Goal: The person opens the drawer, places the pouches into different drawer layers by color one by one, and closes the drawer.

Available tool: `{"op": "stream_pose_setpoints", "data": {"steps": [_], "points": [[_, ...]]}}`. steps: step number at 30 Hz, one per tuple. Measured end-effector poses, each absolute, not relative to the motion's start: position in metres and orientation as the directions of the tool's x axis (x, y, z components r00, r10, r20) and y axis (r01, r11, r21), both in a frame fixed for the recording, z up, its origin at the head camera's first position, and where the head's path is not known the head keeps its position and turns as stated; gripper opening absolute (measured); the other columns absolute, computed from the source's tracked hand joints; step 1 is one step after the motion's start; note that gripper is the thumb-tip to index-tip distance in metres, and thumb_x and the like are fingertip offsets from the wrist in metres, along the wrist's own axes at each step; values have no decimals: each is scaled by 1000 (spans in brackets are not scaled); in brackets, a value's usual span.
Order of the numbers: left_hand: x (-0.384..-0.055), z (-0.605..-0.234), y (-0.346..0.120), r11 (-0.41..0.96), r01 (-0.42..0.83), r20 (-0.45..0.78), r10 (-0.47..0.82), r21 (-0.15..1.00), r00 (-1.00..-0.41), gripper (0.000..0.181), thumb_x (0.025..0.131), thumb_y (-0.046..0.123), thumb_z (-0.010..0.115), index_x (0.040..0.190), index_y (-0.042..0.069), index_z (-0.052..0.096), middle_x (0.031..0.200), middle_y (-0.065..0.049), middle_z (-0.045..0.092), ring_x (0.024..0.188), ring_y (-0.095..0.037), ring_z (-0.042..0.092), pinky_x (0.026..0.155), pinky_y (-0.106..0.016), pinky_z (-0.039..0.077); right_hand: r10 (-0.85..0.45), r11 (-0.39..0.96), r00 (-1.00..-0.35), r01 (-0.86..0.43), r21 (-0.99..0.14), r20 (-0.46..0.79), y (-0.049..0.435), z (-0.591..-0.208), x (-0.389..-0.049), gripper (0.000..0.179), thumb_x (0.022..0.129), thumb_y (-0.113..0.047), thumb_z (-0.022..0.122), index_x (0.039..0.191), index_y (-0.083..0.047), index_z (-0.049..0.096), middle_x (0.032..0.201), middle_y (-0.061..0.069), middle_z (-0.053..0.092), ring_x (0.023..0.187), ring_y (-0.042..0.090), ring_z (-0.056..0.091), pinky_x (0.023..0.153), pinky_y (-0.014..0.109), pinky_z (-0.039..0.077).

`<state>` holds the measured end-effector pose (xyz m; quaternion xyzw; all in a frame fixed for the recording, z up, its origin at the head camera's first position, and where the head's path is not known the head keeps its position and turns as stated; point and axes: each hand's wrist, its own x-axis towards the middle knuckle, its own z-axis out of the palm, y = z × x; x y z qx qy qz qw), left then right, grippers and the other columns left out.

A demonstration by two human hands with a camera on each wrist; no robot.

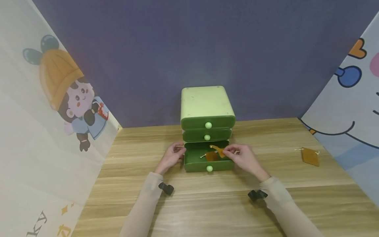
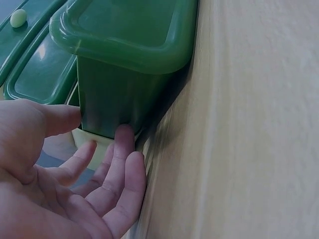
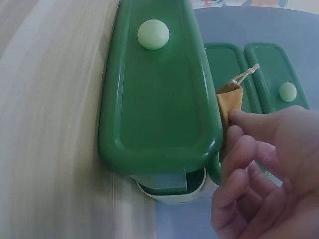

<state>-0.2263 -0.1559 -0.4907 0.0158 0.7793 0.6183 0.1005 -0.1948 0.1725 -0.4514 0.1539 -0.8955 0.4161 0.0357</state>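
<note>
A small tan drawstring pouch (image 1: 218, 150) is pinched between the thumb and fingers of my right hand (image 1: 245, 160), over the pulled-out bottom drawer (image 1: 193, 167). Its pale cord sticks up in the right wrist view, beside the drawer's front (image 3: 162, 99). Inside the drawer lies a second brown pouch (image 1: 211, 156), partly covered by the held one. My left hand (image 1: 171, 157) is at the drawer's left side. In the left wrist view, its thumb and a fingertip rest by the drawer's side wall (image 2: 112, 94), the other fingers loosely bent.
The light green cabinet (image 1: 207, 102) stands against the dark back wall, its top drawer (image 1: 195, 123) and middle drawer (image 1: 193, 135) closed. Another brown pouch (image 1: 310, 156) lies on the wooden table (image 1: 207, 204) at the right. Printed panels flank both sides.
</note>
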Motion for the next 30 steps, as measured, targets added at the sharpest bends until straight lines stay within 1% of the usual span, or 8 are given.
{"op": "stream_pose_setpoints", "data": {"steps": [4,10,17,24,30], "points": [[-226,-490,-156,240,-101,-138,142,966,-980,47,108,17,63,150,1,51,141,-26,63,94,-18,67,77,-28,60,-230,618,-956,-286,-732,180,169,-452,-198,13,99,-21,77,105,-10,81,92,11,80,73,14,64,56,24,49],[-227,-491,-155,232,-117,-151,136,966,-979,45,109,17,62,149,0,52,139,-26,63,93,-17,67,75,-27,58,-210,615,-966,-251,-748,151,164,-453,-201,13,99,-19,77,105,-9,81,93,14,80,71,15,63,55,24,49],[-227,-489,-155,228,-123,-156,135,966,-978,46,108,19,63,150,2,52,141,-25,63,93,-17,68,76,-26,58,-205,635,-965,-258,-729,162,162,-454,-204,12,99,-21,77,103,-11,82,93,11,81,74,15,63,58,24,48],[-227,-489,-156,229,-121,-156,145,966,-977,48,108,20,64,151,2,51,142,-25,63,96,-19,68,79,-27,59,-210,634,-965,-257,-730,157,159,-457,-208,14,100,-22,77,105,-11,82,89,10,79,65,14,56,54,23,42],[-228,-490,-157,234,-114,-152,150,966,-977,47,108,19,64,150,2,52,142,-26,63,97,-20,69,79,-29,59,-199,621,-967,-251,-743,160,159,-460,-209,13,99,-19,77,103,-8,82,86,6,79,65,11,56,54,23,43]]}}
